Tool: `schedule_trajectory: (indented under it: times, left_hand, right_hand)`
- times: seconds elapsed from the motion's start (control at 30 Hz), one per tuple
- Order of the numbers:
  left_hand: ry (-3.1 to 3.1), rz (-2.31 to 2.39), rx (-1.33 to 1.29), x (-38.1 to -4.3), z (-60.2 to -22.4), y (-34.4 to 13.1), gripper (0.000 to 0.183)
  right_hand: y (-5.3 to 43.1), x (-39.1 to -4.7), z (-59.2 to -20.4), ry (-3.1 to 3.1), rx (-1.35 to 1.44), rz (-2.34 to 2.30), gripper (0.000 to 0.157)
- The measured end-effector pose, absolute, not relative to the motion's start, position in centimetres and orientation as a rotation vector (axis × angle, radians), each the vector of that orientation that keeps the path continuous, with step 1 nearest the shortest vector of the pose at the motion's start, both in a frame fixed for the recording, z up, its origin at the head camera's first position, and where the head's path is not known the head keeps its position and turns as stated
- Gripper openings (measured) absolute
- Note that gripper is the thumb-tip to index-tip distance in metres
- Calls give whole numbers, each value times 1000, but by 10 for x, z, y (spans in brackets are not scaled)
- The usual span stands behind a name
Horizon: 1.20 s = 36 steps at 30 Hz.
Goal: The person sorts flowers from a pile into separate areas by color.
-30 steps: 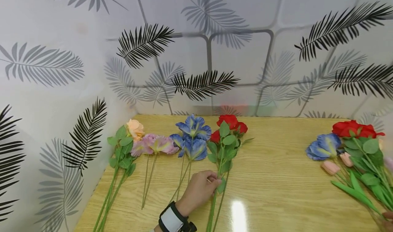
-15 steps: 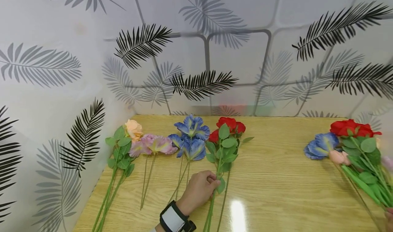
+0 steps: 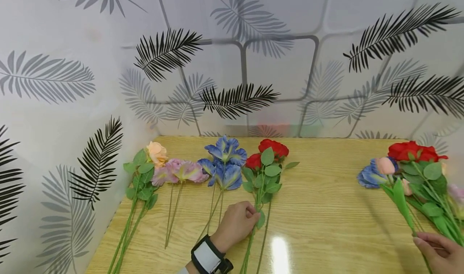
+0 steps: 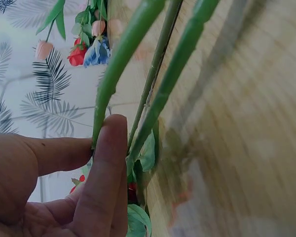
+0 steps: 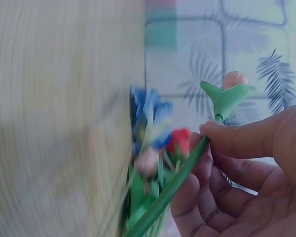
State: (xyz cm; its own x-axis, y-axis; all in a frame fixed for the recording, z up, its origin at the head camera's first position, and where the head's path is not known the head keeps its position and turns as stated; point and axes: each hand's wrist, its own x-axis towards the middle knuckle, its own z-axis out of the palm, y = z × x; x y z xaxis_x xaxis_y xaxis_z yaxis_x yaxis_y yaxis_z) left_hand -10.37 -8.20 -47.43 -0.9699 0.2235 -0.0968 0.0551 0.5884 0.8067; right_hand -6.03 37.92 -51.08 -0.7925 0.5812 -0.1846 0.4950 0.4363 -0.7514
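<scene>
In the head view my left hand (image 3: 237, 221) is at the red roses (image 3: 274, 148) in the middle of the table. The left wrist view has its thumb and fingers pinching one green rose stem (image 4: 121, 59), with more stems beside it. At the right, my right hand (image 3: 440, 252) pinches a pink tulip (image 3: 385, 166) by its stem, the bloom pointing up and away. The right wrist view shows this tulip's green stem (image 5: 175, 182) between thumb and fingers, raised over the mixed bunch. Behind the tulip lies a blue flower (image 3: 370, 175), partly covered.
Blue irises (image 3: 226, 175), mauve flowers (image 3: 183, 171) and peach roses (image 3: 157, 153) lie in groups left of the red roses. On the right is a mixed bunch with red roses (image 3: 413, 151) and another pink tulip. A leaf-patterned curtain (image 3: 282, 80) borders the wooden table (image 3: 319, 209).
My right hand has come further into view, lifting one pink tulip out of the mixed bunch and leftward. The left hand stays in place while a red rose shifts slightly.
</scene>
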Motion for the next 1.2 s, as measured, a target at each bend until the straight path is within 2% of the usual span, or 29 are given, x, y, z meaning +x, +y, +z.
schedule_trajectory:
  times: [0.1, 0.23, 0.37, 0.57, 0.67, 0.97, 1.2]
  left_hand:
    - [2677, 1275, 241, -104, -474, -80, 16]
    - [2746, 1208, 215, -102, -475, -79, 16]
    - [2754, 1201, 192, -99, -475, -79, 17]
    - [2763, 1243, 180, -99, -473, -77, 35]
    - [2758, 1302, 234, -100, -466, -74, 40]
    - [2463, 1581, 628, -82, -441, -47, 26]
    - [2359, 1579, 748, -75, -434, -27, 29]
  right_hand:
    - [351, -57, -481, -2713, -950, 1254, 50]
    - [327, -54, -464, -2802, -898, 1265, 53]
    - [319, -55, -468, -2807, -873, 1450, 57]
    - [300, -50, -463, -2831, -770, 1681, 65]
    - [284, -46, -460, -2776, -736, 1786, 62]
    - [227, -39, -446, -2712, -526, 1847, 47]
    - [196, -37, -442, -2638, -477, 1990, 35]
